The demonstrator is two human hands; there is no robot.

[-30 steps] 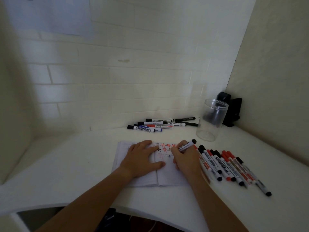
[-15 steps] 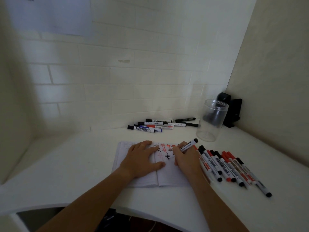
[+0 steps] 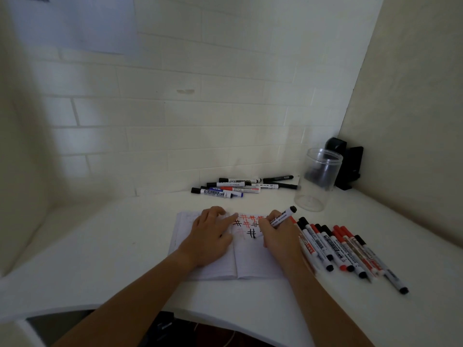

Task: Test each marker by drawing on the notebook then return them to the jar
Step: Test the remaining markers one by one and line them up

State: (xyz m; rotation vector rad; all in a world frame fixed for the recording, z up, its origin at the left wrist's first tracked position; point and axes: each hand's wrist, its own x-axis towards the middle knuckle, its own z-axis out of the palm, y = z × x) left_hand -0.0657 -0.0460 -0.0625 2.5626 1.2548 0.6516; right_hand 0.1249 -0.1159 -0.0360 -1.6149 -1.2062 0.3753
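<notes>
An open white notebook (image 3: pixel 253 266) lies on the desk, its right page marked with red and black hash signs. My left hand (image 3: pixel 209 236) rests flat on the notebook's left page, fingers straight. My right hand (image 3: pixel 278 236) grips a black marker (image 3: pixel 281 217), its tip down on the right page beside a black hash sign. A clear plastic jar (image 3: pixel 317 181) stands upright at the back right. A row of several red and black markers (image 3: pixel 343 249) lies right of the notebook. Another pile of markers (image 3: pixel 240 187) lies by the back wall.
The white desk (image 3: pixel 100 246) sits in a corner, with a tiled wall behind and a plain wall on the right. A black device (image 3: pixel 347 166) stands behind the jar. The desk's front edge curves inward near my arms.
The black hash sign on the right page has been finished. My right hand has shifted the marker slightly down and right. My left hand has stayed in place.
</notes>
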